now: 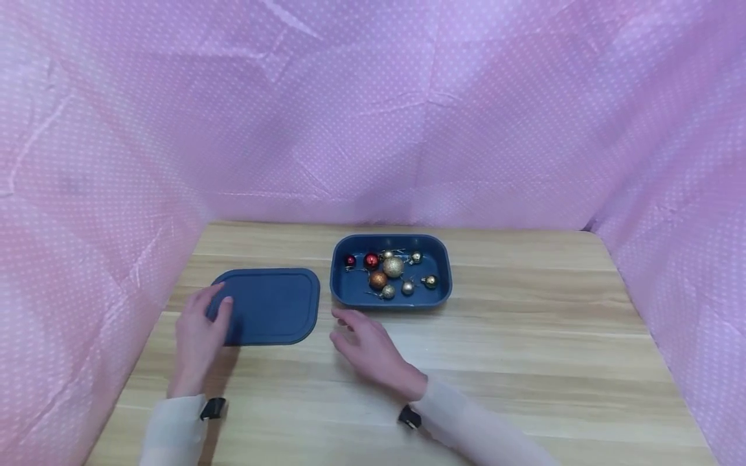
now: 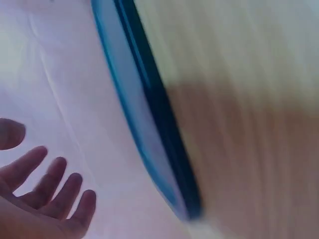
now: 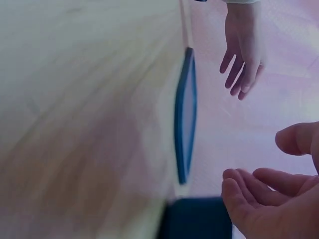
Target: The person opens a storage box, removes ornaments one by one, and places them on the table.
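On the wooden table (image 1: 524, 362) lies a flat dark blue lid (image 1: 271, 305), toward the table's left edge and about midway between its near and far edges. The left hand (image 1: 199, 336) is over the lid's near left corner, palm down, its fingers straight and slightly spread; the head view shows the fingertips above or on that corner, but whether they press on it cannot be told. In the left wrist view the same fingers (image 2: 55, 186) are loosely apart and hold nothing, with the lid's edge (image 2: 149, 124) seen as a blurred blue band beside them.

Just to the right of the lid, with a narrow strip of bare wood between them, stands the dark blue tray (image 1: 344, 285) — closer to the table's far edge than to the near one. Inside it lie small round ornaments (image 1: 393, 266), red, orange and gold, clustered around its middle.

The right hand (image 1: 367, 346) is above the table just in front of the tray's near left corner, apart from both tray and lid. Its fingers are relaxed, lightly bent and a little apart — nothing is between them, as the right wrist view (image 3: 264, 199) also shows.

Pink dotted cloth (image 1: 373, 116) walls in the table on the far, left and right sides.
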`<state>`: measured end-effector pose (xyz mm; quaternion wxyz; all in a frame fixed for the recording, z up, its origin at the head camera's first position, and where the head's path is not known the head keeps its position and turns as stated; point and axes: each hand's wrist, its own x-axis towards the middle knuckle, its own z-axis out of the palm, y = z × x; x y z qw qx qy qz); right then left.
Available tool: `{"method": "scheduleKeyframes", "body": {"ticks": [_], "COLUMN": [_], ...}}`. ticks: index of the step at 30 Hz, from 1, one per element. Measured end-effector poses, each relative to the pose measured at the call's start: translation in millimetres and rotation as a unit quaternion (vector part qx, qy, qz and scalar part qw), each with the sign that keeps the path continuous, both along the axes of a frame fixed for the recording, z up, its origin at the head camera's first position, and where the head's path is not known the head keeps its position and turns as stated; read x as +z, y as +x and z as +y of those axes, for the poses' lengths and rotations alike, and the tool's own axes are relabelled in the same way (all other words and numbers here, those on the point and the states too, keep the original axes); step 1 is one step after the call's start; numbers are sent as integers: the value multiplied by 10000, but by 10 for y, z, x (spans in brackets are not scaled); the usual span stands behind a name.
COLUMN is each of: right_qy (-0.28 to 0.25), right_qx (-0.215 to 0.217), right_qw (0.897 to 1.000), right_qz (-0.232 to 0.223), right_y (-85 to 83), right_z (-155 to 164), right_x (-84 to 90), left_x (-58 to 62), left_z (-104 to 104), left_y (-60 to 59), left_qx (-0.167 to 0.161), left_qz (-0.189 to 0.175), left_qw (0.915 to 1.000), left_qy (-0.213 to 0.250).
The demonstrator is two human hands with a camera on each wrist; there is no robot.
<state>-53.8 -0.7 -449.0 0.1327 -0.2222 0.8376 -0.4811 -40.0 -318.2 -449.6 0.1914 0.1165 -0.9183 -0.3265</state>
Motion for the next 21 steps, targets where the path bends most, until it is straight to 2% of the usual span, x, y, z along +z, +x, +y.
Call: {"method": "scheduleKeyframes", "body": {"ticks": [3,7,9,12,16,18,21], "right_qy": [-102,-262,-356,-394,-145,-30,98], "right_qx": [-127,-330,-465,-750,-1110,-1122,-914], "right_qw": [9991,9906,9827,9688,9553,9542,9577], "right_qz": [381,1299,1755,2329,2737,2772,2729], "right_y": [25,-36,-106,-235,-418,-508,-634], "right_z": [211,510,666,898,1156,1249,1351], "right_x": [45,73,82,85,34,7,-15], "left_x": [-11,9,32,54,52,45,23], "left_z": [270,587,731,936,1154,1236,1327], "left_y": [-54,-141,-195,-308,-480,-562,-673], "left_qx": [-458,-1118,-1463,-1948,-2370,-2495,-2610], "left_qz": [437,478,299,-154,-863,-1127,-1385], "left_qw": [9980,9926,9887,9806,9676,9618,9551], "left_qy": [50,56,96,159,149,58,-219]}}
